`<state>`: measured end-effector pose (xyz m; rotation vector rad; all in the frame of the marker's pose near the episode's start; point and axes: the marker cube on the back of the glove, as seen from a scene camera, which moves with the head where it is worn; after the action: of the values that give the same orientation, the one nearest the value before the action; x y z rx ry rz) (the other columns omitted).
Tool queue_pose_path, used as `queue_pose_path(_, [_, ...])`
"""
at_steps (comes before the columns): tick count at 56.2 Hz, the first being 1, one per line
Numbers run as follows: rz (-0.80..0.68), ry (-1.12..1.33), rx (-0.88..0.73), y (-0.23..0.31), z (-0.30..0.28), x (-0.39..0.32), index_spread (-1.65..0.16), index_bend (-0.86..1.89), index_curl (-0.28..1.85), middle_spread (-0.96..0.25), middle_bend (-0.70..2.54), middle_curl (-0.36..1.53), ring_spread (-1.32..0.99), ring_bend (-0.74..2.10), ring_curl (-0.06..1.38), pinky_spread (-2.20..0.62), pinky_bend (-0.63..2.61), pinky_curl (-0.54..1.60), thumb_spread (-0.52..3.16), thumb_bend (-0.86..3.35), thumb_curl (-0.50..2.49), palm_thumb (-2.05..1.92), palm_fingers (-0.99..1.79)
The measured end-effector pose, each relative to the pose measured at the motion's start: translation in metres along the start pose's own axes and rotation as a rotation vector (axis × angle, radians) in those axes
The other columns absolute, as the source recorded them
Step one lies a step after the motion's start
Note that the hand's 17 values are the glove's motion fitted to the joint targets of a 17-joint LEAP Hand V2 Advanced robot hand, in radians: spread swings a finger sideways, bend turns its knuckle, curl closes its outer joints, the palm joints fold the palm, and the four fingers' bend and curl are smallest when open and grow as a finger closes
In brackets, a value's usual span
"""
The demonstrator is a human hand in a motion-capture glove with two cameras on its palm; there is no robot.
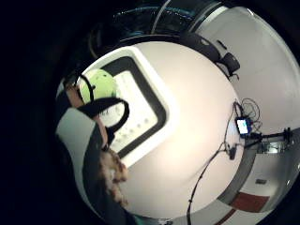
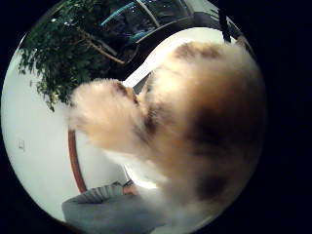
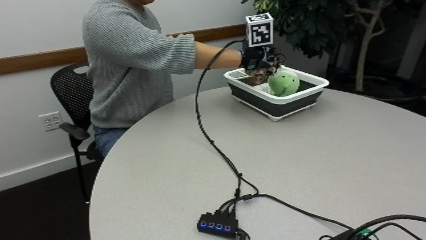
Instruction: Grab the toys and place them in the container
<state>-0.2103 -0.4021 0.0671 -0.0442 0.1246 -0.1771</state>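
A fluffy tan-and-brown plush toy (image 3: 258, 75) hangs in the grip of the person's gloved right hand (image 3: 256, 58), just above the near rim of the container (image 3: 279, 102). In the thumb-side palm view the plush toy (image 2: 195, 131) fills most of the frame: pale cream fur with darker brown patches, pressed close to the palm. The little-finger-side palm view shows a tuft of the same fur (image 1: 115, 176) beside the hand's black straps (image 1: 105, 112). The fingers curl down around the toy, holding it from above.

The container is a rectangular tub with a white rim and dark sides, standing on the far part of a round, pale grey table (image 3: 299, 165). Inside it sits a light green round plush toy (image 3: 283, 82), resting against the tub's white inner floor. From the palm, the green toy (image 1: 101, 84) shows within the container's white rim (image 1: 159, 101), which lies directly below the hand.

The person wears a grey knitted sweater (image 3: 130, 60) and sits on a black mesh chair (image 3: 70, 100) at the table's far-left edge, the right arm stretched out over the tub. The other hand is out of view.

At the table's near edge lies a small black hub with blue lights (image 3: 216, 223). A leafy potted tree (image 3: 319, 22) stands behind the table, against the wall.
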Motion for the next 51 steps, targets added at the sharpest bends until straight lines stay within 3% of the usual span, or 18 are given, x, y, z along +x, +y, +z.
queue_pose_path(6, [0.105,0.082,-0.254,0.007,0.02,0.011,-0.4,0.05,0.19,-0.25,0.58,0.51,-0.36,1.19,0.54,-0.42,1.05,0.43,1.09,-0.04,0.7,0.41,0.88])
queue_pose_path(7, [0.132,0.104,-0.293,0.009,0.021,0.016,-0.39,0.0,0.17,-0.25,0.48,0.47,-0.37,1.08,0.51,-0.38,1.06,0.43,1.11,-0.12,0.64,0.26,0.44])
queue_pose_path(9, [0.147,0.116,-0.334,0.012,0.023,0.021,-0.35,0.03,0.22,-0.21,0.33,0.46,-0.33,0.96,0.54,-0.3,1.17,0.53,1.08,-0.16,0.58,0.09,-0.12])
queue_pose_path(12, [0.08,0.006,-0.333,0.017,0.02,0.018,-0.32,0.07,0.19,-0.16,0.21,0.41,-0.22,0.61,0.43,-0.19,1.2,0.48,1.02,-0.15,0.53,-0.07,-0.45])
queue_pose_path(19, [0.011,-0.087,-0.321,0.025,0.016,0.017,-0.28,0.05,0.16,-0.09,0.11,0.34,-0.11,0.32,0.27,-0.05,1.1,0.4,0.95,-0.11,0.45,-0.13,-0.43])
queue_pose_path(37, [0.012,-0.163,-0.214,0.048,-0.006,0.03,-0.25,0.1,0.16,-0.06,0.09,0.25,-0.02,0.16,0.25,0.07,0.9,0.32,0.92,-0.12,0.3,-0.17,-0.38])
queue_pose_path(51, [0.093,-0.173,-0.11,0.166,-0.048,0.15,-0.26,0.13,0.19,-0.07,0.09,0.2,-0.02,0.14,0.22,0.08,0.81,0.3,0.94,-0.12,0.22,-0.17,-0.33])
